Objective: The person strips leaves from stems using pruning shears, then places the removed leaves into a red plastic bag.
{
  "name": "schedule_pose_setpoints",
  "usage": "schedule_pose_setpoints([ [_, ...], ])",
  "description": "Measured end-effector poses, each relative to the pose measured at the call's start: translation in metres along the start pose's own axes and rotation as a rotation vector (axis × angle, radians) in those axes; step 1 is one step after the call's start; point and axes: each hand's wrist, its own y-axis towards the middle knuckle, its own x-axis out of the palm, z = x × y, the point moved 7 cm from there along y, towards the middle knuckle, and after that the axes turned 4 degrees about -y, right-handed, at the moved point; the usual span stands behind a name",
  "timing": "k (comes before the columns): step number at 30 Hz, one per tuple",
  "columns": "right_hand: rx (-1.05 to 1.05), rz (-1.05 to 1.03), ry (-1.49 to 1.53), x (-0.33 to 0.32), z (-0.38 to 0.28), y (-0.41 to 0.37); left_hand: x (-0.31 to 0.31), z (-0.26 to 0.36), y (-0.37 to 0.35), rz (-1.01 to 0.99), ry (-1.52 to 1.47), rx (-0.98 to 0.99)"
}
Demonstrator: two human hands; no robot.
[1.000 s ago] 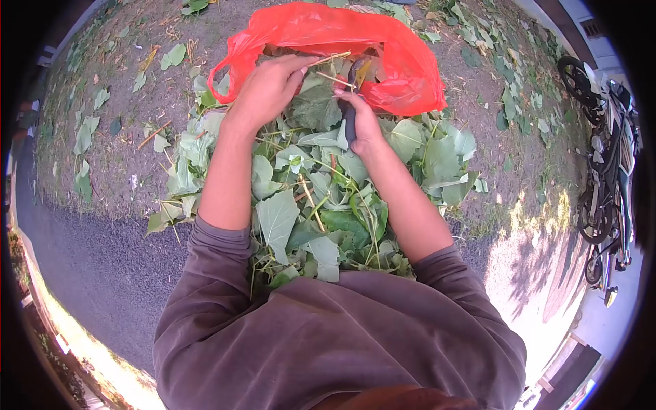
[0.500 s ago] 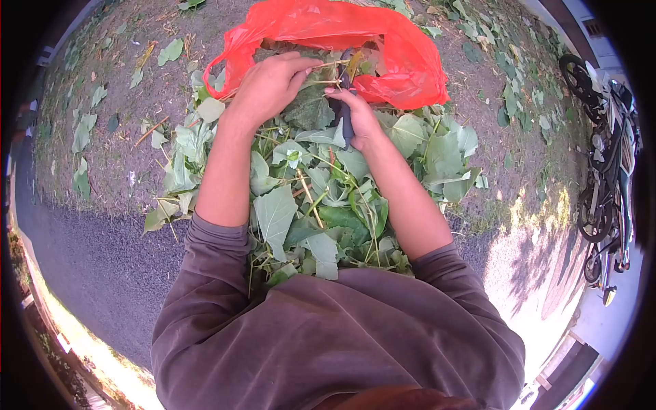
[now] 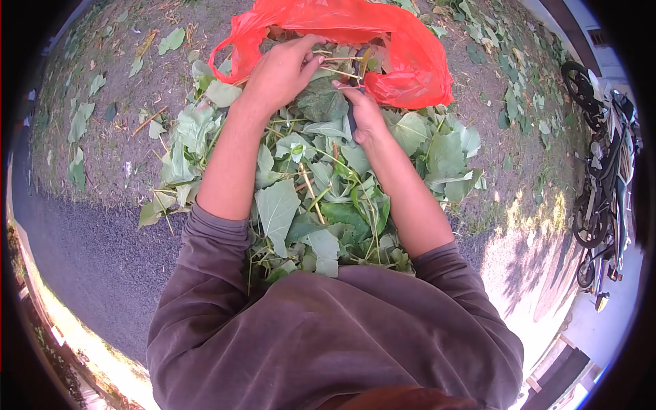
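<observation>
My left hand (image 3: 281, 74) is closed on thin leaf stems (image 3: 335, 68) at the mouth of a red plastic bag (image 3: 410, 61). A broad green leaf (image 3: 321, 102) hangs just below these fingers. In my right hand (image 3: 365, 115) is a dark-handled tool (image 3: 352, 117), its upper part reaching up beside the stems. The kind of tool I cannot tell. Under both forearms lies a heap of cut leaves and twigs (image 3: 277, 212), spreading up to the bag's near edge.
Loose leaves (image 3: 82, 121) are scattered over the bare soil on both sides. Dark asphalt (image 3: 102, 253) runs along the near left. Parked motorcycles (image 3: 605, 164) stand at the far right.
My left hand has moved up and to the right, further over the bag's mouth. My right hand and the tool have shifted slightly right.
</observation>
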Motion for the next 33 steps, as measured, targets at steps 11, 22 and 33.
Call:
schedule_pose_setpoints([
  [11,0.093,-0.058,0.003,-0.003,0.005,-0.004,-0.014,0.001,-0.001,0.063,0.035,0.134],
  [22,0.169,-0.075,0.017,-0.007,0.013,0.003,-0.018,0.018,-0.009,0.030,0.230,0.180],
  [33,0.014,-0.033,-0.107,-0.008,0.015,0.012,-0.030,0.000,-0.004,0.250,0.102,0.076],
])
